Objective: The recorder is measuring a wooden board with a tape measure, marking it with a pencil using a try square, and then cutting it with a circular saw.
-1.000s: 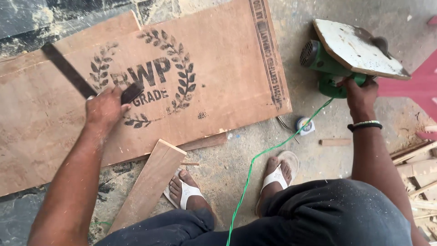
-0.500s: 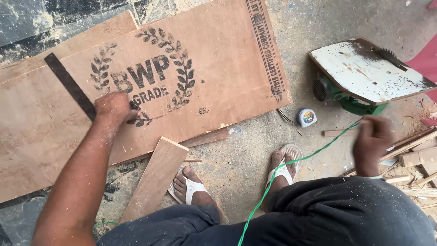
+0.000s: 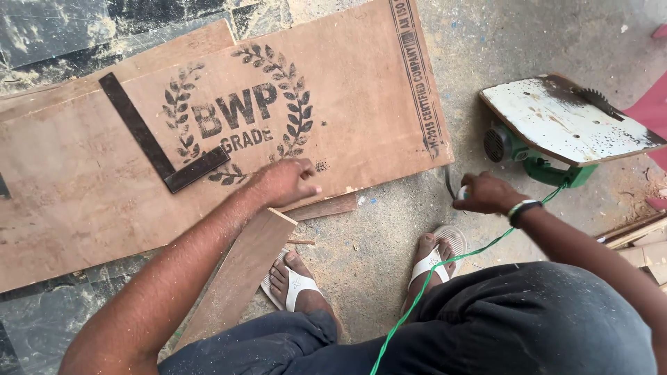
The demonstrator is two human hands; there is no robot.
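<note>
My left hand [image 3: 281, 182] lies flat over the lower edge of a large brown plywood sheet [image 3: 361, 104], fingers apart and holding nothing. A dark metal try square [image 3: 142, 135] rests on the sheet, just left of that hand and apart from it. On the concrete floor at the right, my right hand [image 3: 486, 194] is closed over a small tape measure [image 3: 462, 193], of which only a pale bit shows. Just beyond that hand a green circular saw [image 3: 528, 156] lies with its white base plate [image 3: 570, 121] facing up.
A green cable [image 3: 445, 267] runs from the saw across my lap. A narrow wooden plank [image 3: 240, 278] lies under my left forearm beside my sandalled feet [image 3: 295, 281]. Scrap wood strips [image 3: 643, 236] lie at the right edge. Dust and chips cover the floor.
My left hand has come off the try square and moved right along the sheet's edge. My right hand let go of the saw and dropped onto the tape measure on the floor.
</note>
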